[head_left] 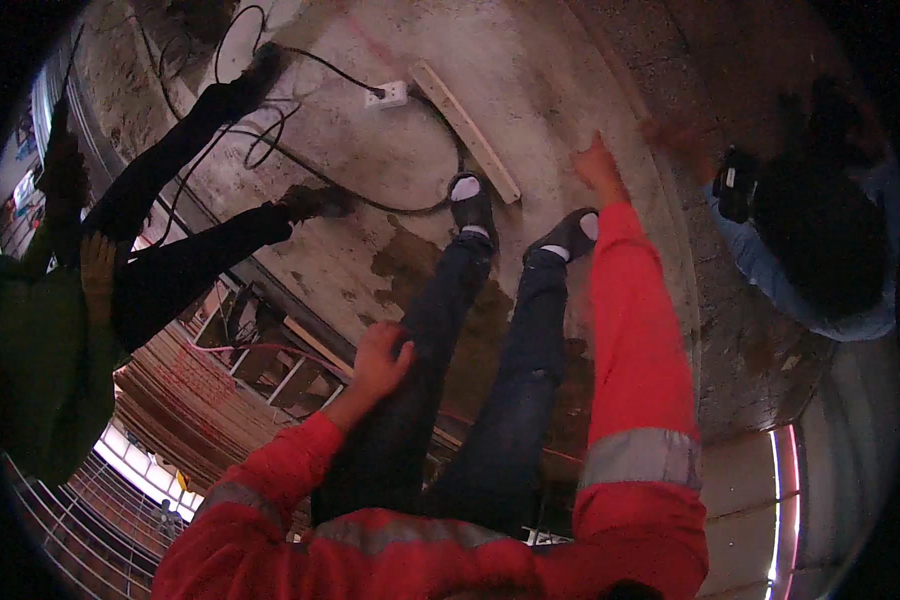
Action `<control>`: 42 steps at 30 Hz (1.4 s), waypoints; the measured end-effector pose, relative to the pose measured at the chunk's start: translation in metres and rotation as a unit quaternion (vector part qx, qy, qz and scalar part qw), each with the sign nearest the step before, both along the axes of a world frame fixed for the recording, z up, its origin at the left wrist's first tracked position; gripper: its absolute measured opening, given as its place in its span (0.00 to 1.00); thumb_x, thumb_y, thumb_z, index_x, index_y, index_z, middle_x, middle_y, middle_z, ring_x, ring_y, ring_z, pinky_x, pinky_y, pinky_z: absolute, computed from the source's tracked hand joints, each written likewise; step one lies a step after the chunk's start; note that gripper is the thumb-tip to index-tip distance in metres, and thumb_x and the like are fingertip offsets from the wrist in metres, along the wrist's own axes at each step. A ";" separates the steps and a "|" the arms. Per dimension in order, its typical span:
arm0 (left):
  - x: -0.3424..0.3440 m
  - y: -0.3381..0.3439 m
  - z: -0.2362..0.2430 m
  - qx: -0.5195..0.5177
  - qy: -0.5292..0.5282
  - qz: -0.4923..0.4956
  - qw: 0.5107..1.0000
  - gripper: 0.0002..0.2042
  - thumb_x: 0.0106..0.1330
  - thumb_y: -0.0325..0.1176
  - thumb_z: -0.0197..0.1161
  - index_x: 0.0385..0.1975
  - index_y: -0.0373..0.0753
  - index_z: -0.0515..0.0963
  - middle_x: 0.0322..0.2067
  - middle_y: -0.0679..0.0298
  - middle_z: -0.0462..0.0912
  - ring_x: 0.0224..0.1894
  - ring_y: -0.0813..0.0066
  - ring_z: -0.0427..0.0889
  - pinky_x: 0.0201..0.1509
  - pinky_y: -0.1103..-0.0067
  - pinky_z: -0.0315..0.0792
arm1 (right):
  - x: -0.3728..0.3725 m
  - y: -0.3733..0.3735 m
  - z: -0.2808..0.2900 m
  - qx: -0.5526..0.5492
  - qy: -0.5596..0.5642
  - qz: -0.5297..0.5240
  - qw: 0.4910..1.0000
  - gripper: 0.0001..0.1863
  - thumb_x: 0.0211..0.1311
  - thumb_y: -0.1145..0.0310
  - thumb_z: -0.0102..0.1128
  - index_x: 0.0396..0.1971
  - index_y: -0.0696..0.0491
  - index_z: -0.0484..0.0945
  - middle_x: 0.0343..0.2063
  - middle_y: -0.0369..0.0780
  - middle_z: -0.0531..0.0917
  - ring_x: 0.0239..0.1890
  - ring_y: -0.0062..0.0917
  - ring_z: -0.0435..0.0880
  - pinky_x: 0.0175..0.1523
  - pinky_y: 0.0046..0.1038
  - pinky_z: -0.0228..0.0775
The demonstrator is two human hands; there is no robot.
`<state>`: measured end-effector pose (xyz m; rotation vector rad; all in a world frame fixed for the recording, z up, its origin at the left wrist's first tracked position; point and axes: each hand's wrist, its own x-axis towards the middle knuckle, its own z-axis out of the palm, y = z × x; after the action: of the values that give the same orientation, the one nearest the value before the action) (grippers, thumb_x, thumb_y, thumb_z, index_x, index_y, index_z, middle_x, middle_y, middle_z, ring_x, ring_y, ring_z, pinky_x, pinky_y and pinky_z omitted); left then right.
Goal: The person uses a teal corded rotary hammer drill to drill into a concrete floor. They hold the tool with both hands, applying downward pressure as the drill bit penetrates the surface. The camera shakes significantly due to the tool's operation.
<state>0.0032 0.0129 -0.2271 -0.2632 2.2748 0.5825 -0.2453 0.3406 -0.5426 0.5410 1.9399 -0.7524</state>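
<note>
A wooden strip (467,132) lies on the concrete floor (545,90), left of the nearer right hand (599,168), its long axis slanting down-right toward the feet (473,208). That grip is empty, one finger extended; the left hand (378,362), thumb apart, also empty, is at the left leg (420,390).

A rough work area, either a workshop or a building site; which of the two is unclear.
Bare, stained concrete floor (315,265), with a black cable (400,210) snaking to a white socket block (390,94) and a long wooden strip (470,135) lying nearby. At lower left, stacked brownish boards (180,410) and a metal grid (75,530). The wearer's red work jacket (650,350) has reflective bands (640,458).
</note>
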 end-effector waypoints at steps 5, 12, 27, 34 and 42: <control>-0.028 -0.019 0.010 0.017 0.041 0.061 0.997 0.13 0.60 0.33 0.64 0.43 0.37 0.76 0.43 0.53 0.78 0.49 0.51 0.76 0.54 0.63 0.70 | -0.033 0.044 -0.046 0.062 0.053 0.075 0.994 0.48 0.55 0.45 0.61 0.70 0.58 0.55 0.55 0.55 0.78 0.57 0.44 0.78 0.61 0.41 0.68; -0.087 -0.055 0.096 -0.038 0.138 0.167 0.975 0.16 0.61 0.32 0.65 0.48 0.38 0.75 0.49 0.52 0.77 0.55 0.52 0.75 0.60 0.65 0.68 | 0.014 -0.041 0.018 -0.108 0.019 0.082 0.991 0.34 0.60 0.57 0.57 0.65 0.56 0.65 0.46 0.51 0.82 0.41 0.41 0.83 0.49 0.41 0.74; -0.285 -0.205 0.272 -0.287 0.412 -0.041 0.864 0.31 0.55 0.35 0.71 0.58 0.35 0.68 0.56 0.48 0.71 0.61 0.49 0.70 0.66 0.63 0.63 | 0.182 -0.060 0.151 -0.221 -0.024 -0.025 0.975 0.19 0.64 0.66 0.57 0.54 0.55 0.77 0.34 0.42 0.83 0.29 0.25 0.81 0.35 0.31 0.75; -0.283 -0.198 0.222 -0.226 0.401 0.012 0.887 0.41 0.51 0.46 0.76 0.62 0.31 0.65 0.64 0.45 0.66 0.66 0.53 0.67 0.69 0.65 0.62 | 0.203 -0.067 0.224 -0.203 0.030 -0.012 0.979 0.22 0.62 0.62 0.61 0.55 0.55 0.77 0.32 0.41 0.84 0.30 0.24 0.82 0.38 0.28 0.75; -0.288 -0.063 0.175 -0.051 0.083 0.165 0.982 0.40 0.49 0.50 0.78 0.59 0.32 0.73 0.50 0.51 0.81 0.51 0.65 0.80 0.57 0.73 0.72 | 0.185 -0.108 0.281 -0.327 -0.001 -0.192 0.925 0.24 0.63 0.59 0.61 0.57 0.53 0.75 0.40 0.46 0.85 0.36 0.32 0.85 0.44 0.33 0.76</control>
<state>-0.2848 -0.0502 -0.0519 -0.6734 2.4435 0.6781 -0.0605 0.2325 -0.2614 0.4977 1.4585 -1.5685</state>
